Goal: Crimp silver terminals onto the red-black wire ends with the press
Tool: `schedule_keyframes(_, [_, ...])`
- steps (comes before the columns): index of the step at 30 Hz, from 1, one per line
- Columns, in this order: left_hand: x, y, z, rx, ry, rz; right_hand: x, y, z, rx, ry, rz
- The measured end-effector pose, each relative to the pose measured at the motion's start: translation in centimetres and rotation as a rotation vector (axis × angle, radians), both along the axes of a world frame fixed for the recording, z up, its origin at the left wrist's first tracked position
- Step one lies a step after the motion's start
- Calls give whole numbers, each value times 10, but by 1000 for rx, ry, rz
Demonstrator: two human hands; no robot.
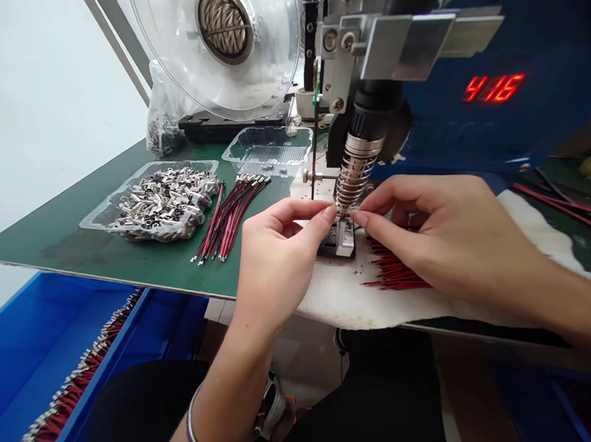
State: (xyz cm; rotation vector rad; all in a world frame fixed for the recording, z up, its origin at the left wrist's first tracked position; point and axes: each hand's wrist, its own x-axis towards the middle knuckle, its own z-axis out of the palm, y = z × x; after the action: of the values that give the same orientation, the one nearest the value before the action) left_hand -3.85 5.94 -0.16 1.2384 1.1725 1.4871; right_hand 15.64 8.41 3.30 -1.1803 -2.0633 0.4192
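My bare left hand (278, 253), bare right hand (430, 222) — each pinched, contents unclear — best steady, clear of the silver metal coil spring (363, 147) just above.

Beneath the soldering iron (362, 160) stands the fixture (345, 240); left lie the wire bundle (234, 217) and, farther left, the parts tray (100, 218).

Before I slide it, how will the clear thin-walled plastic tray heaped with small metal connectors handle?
The clear thin-walled plastic tray will probably flex if lifted by one edge; its walls look thin and film-like. It's likely heavy for its size, given so many small metal connectors. A jolt could spill some, since they're heaped loosely up to the rim.
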Motion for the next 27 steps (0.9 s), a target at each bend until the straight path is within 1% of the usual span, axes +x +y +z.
schedule_keyframes(7, [0,0,1,5,20,22,-1,0,-1,16,-16,-6])
schedule_keyframes(11, [-1,0,0,7,30,11,-1,1,-1,19,-18,-6])
schedule_keyframes(18, [0,0,-1,-5,35,20,0,0,-1,-2,-14,-3])
schedule_keyframes(21, [0,0,-1,-2,22,17,1,1,-1,25,-29,12])
schedule_keyframes(27, [-1,0,0,-5,-23,15,4,5,1,151,-74,81])
